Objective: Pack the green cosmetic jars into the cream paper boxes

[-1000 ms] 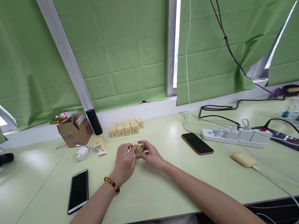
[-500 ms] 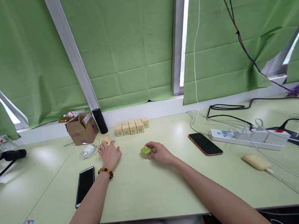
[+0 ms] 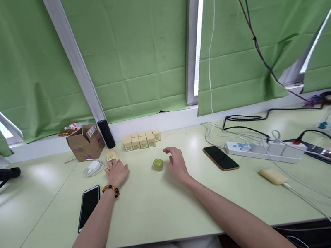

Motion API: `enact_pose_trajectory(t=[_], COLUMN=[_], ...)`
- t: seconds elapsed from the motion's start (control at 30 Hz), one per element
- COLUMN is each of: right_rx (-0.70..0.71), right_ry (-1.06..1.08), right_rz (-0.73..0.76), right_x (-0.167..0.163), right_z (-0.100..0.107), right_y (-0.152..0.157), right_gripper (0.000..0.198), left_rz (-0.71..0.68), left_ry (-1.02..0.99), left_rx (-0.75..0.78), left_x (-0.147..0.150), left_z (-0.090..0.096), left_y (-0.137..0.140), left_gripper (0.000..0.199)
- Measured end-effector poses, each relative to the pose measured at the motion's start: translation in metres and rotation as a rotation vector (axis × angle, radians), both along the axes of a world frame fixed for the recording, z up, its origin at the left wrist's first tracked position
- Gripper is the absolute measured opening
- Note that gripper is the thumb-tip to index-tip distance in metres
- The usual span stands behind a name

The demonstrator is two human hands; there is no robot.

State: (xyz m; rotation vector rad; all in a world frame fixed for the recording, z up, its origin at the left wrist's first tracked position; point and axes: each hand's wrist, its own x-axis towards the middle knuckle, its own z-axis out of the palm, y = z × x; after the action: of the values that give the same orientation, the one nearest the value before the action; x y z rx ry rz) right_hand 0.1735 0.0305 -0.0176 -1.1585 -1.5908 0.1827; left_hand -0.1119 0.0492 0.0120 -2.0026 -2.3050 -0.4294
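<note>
A small clear jar with a green lid point(image 3: 158, 164) stands on the table in front of me. Just to its right is my right hand point(image 3: 176, 165), fingers curved and apart, holding nothing. My left hand point(image 3: 117, 173) lies low over the table with its fingers spread. Directly beyond those fingertips sits a small kraft-coloured box point(image 3: 112, 155); whether they touch it I cannot tell. Farther back, several similar boxes point(image 3: 139, 141) with green labels stand in a row.
A phone point(image 3: 88, 207) lies by my left forearm, another phone point(image 3: 220, 158) to the right. A cardboard carton point(image 3: 86, 144), black cylinder point(image 3: 106, 134) and white charger point(image 3: 93, 167) are at back left. A power strip point(image 3: 264, 151) with cables and a cream mouse point(image 3: 272, 176) occupy the right.
My right hand has let go of the green-lidded jar and drawn slightly off to its right; the jar now stands on the table. My left hand has pulled back slightly, revealing more of the box.
</note>
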Motion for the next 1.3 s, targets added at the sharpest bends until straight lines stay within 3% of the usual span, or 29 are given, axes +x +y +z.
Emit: enact_pose_trajectory(t=[0.13, 0.3, 0.4, 0.47, 0.63, 0.77, 0.87, 0.97, 1.1, 1.3], right_rx=[0.084, 0.105, 0.094, 0.052, -0.088, -0.193, -0.216, -0.179, -0.162, -0.256], right_ry=[0.041, 0.088, 0.171, 0.276, 0.573, 0.717, 0.806, 0.834, 0.817, 0.821], right_rz=[0.031, 0.140, 0.236, 0.296, 0.363, 0.399, 0.457, 0.480, 0.525, 0.615], right_x=[-0.006, -0.016, -0.022, -0.025, -0.027, -0.025, -0.025, -0.024, -0.023, -0.020], right_z=[0.008, 0.019, 0.026, 0.031, 0.040, 0.044, 0.046, 0.045, 0.042, 0.039], right_y=[-0.009, -0.024, -0.033, -0.037, -0.040, -0.037, -0.036, -0.036, -0.037, -0.036], right_gripper=[0.041, 0.030, 0.022, 0.024, 0.053, 0.058, 0.057, 0.056, 0.057, 0.059], left_rz=[-0.078, -0.299, -0.452, -0.551, -0.810, -0.927, -0.990, -1.061, -1.038, -0.811], left_ry=[-0.038, 0.008, 0.029, 0.054, 0.150, 0.220, 0.227, 0.143, -0.058, -0.305], left_rx=[0.088, 0.449, 0.591, 0.628, 0.641, 0.588, 0.569, 0.647, 0.813, 0.952], left_x=[0.012, 0.045, 0.066, 0.076, 0.090, 0.091, 0.087, 0.080, 0.072, 0.071], left_z=[0.003, 0.007, 0.009, 0.009, 0.008, 0.010, 0.013, 0.012, 0.010, 0.007], left_y=[-0.005, -0.027, -0.045, -0.057, -0.075, -0.079, -0.079, -0.075, -0.069, -0.065], left_gripper=[0.034, 0.047, 0.052, 0.056, 0.065, 0.067, 0.058, 0.038, 0.019, 0.014])
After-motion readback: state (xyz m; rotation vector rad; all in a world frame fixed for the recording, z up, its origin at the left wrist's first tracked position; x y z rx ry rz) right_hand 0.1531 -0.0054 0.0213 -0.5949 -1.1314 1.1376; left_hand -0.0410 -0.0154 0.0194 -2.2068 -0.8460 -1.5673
